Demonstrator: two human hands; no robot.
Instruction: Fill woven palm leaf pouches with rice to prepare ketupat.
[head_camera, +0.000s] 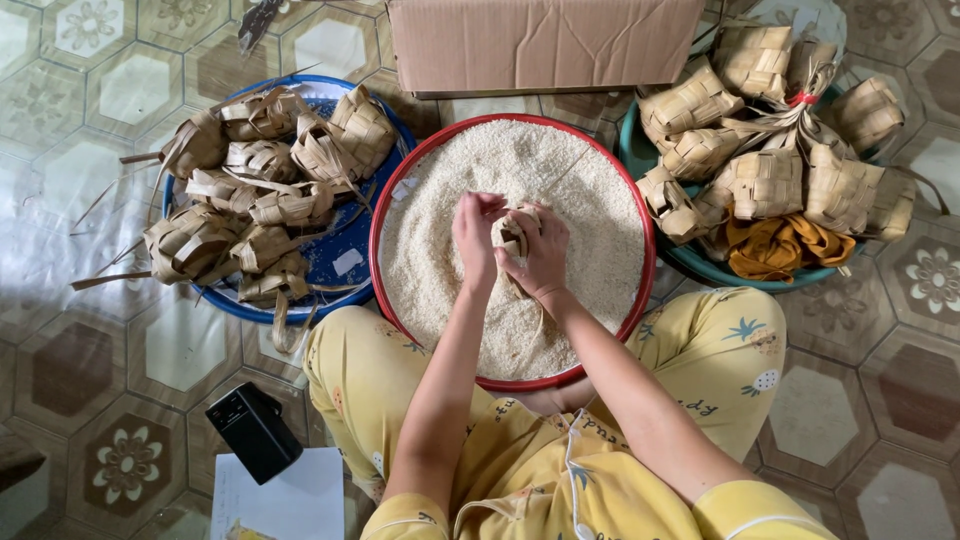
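Pouch (513, 238) of woven leaf is held upright between both hands, directly over the red basin (640, 300) of rice (590, 200); the right hand (543, 255) is clasped around it; the left hand (474, 238) is pinched at its mouth, equally near.

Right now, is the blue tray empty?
No. The blue tray on the left holds a pile of woven leaf pouches, beside the red rice basin.
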